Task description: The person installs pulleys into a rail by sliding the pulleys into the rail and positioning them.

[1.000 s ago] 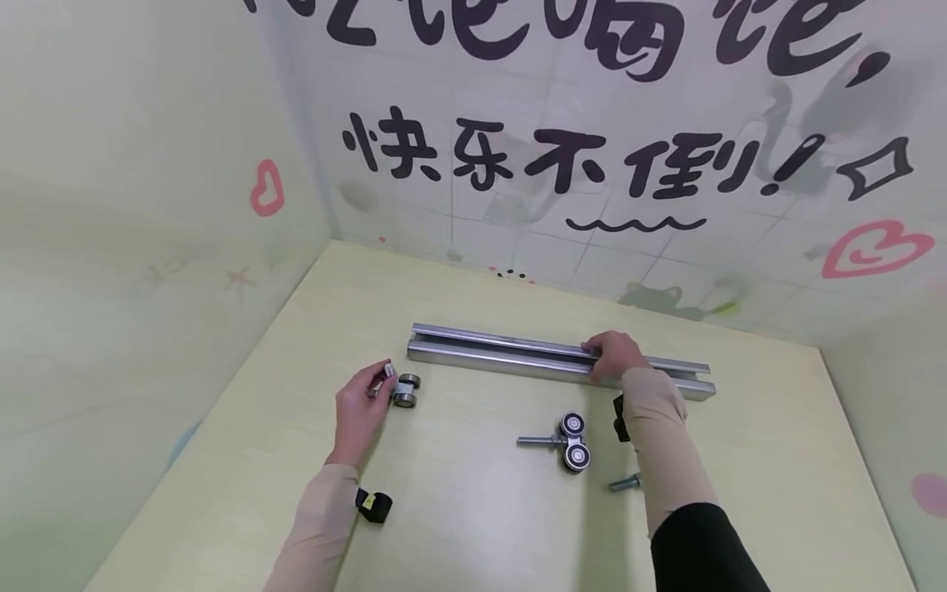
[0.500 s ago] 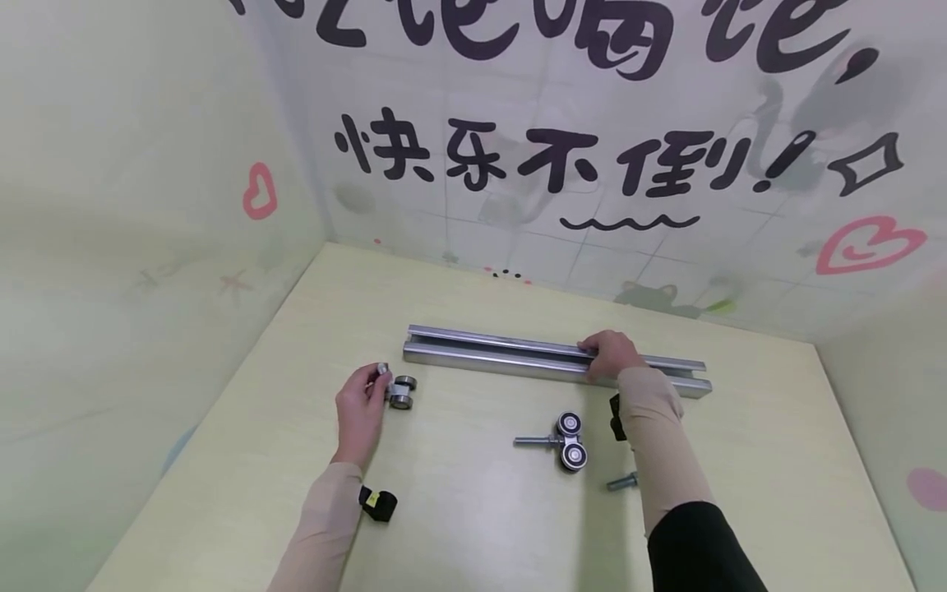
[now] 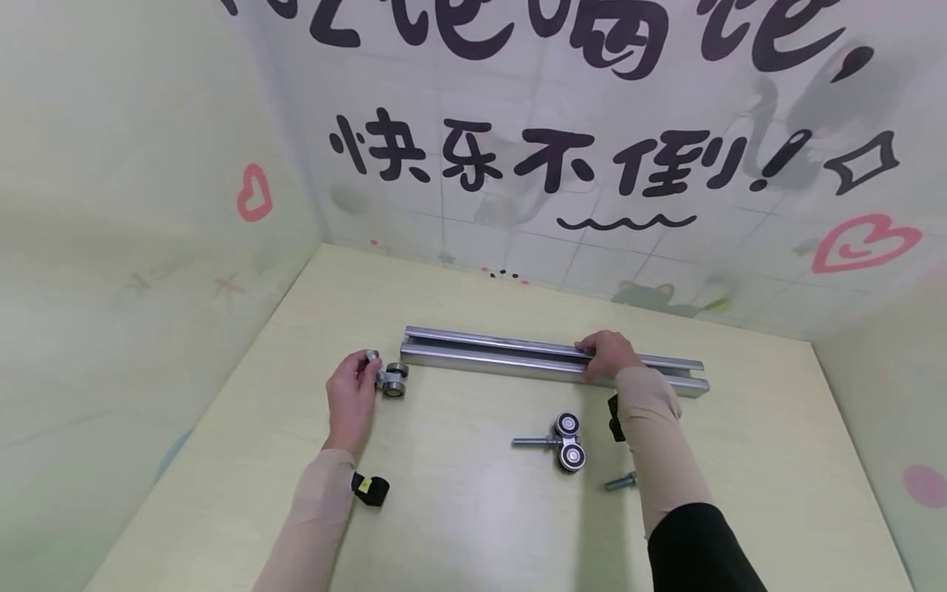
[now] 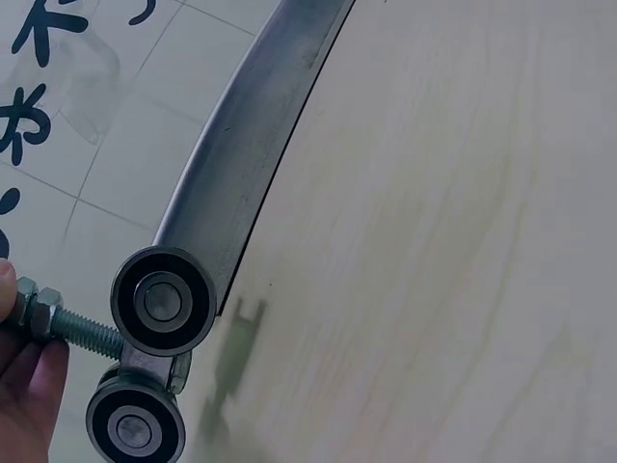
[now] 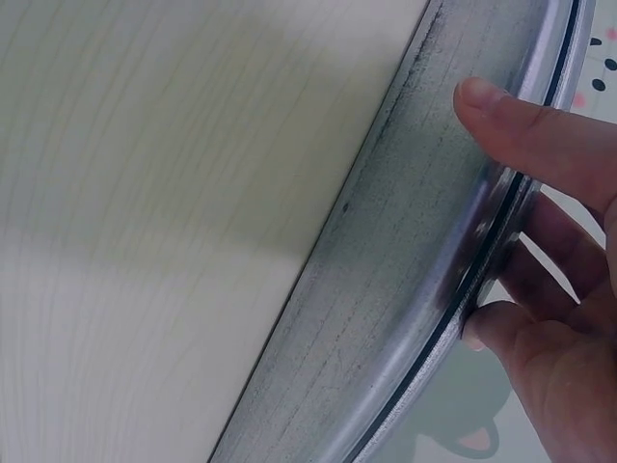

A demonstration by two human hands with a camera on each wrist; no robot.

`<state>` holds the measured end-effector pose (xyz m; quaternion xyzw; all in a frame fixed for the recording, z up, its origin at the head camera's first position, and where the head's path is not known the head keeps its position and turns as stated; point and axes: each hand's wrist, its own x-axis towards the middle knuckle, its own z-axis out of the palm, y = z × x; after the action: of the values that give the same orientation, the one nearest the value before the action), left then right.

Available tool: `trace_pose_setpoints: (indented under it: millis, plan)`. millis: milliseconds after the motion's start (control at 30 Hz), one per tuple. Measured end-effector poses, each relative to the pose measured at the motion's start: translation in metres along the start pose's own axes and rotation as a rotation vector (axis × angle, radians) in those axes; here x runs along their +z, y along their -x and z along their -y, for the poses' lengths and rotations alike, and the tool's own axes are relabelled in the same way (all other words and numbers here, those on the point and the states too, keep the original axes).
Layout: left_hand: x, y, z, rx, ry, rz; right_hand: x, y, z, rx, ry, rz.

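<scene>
My left hand [image 3: 351, 403] pinches a roller trolley [image 3: 394, 380] by its threaded bolt. Its wheels sit just short of the left end of a silver metal track [image 3: 488, 352]. In the left wrist view, nuts [image 4: 40, 311] show on the bolt near my fingertips, and one wheel [image 4: 162, 302] overlaps the track's end. Whether they touch I cannot tell. My right hand [image 3: 612, 353] grips the track right of its middle. The right wrist view has the thumb [image 5: 521, 135] on the near side wall and other fingers across the slotted top.
A second roller trolley [image 3: 570, 441] lies on the pale wooden table [image 3: 459, 493], its bolt pointing left. Another bolt [image 3: 621, 482] sticks out from under the right forearm, which hides the rest. Printed walls [image 3: 473, 222] stand behind and at both sides.
My left hand has raised the roller trolley slightly away from me and shifted it a little left, nearer the track's end level. My right hand keeps its grip on the track.
</scene>
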<state>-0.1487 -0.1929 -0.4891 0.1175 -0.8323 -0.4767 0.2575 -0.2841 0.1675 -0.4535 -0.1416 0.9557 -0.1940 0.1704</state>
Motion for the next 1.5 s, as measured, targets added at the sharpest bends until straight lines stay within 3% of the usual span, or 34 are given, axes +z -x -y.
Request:
trace_pose_setpoints:
  millis: [200,600,1033,1500]
  plan:
    - [-0.004,-0.015,0.002,0.013,-0.025,-0.014,0.001,-0.004,-0.006,-0.012,0.012,-0.001]
    - [-0.011,-0.044,0.008,-0.094,-0.012,-0.067,0.003,-0.006,-0.007,0.001,-0.007,0.017]
    - [0.006,-0.060,0.011,-0.096,-0.008,0.025,0.001,-0.003,-0.007,-0.009,-0.001,-0.002]
    - [0.020,-0.063,0.007,-0.131,0.014,0.112,0.003,-0.007,-0.010,0.002,-0.010,0.001]
